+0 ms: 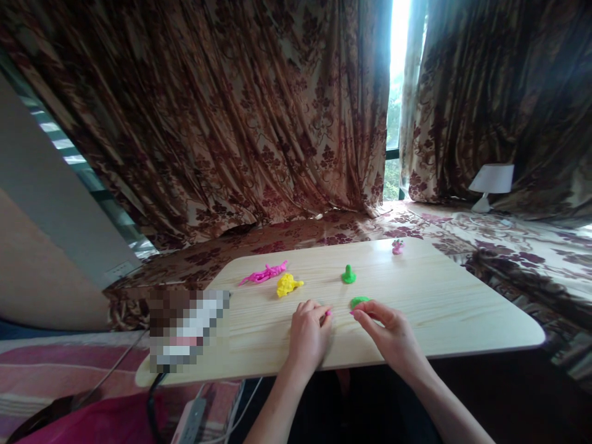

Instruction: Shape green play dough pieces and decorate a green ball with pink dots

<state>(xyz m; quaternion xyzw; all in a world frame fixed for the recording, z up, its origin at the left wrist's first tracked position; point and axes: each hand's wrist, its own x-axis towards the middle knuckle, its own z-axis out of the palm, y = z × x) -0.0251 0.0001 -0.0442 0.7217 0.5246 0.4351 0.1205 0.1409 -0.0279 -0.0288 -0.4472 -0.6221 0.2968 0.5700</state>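
Two pinches now, apart: pink bit [328,313] in left hand [309,330], pink sliver [352,312] in right hand [391,327], partly blocking green patch [358,301]; pink strands [264,273] near table's [259,333] far-left corner.

On the worktop [462,314], the widest passage for a hand runs along the right edge, between the near right corner and the small figure [398,247] near the far right corner. The left hand [309,333] and right hand [392,325] block the middle of the near edge, a narrow gap between them. Beyond, the green knob [349,274] and flat green piece [359,301] obstruct; toward the far left corner, the yellow lump [287,285] and pink strands [264,273] do.
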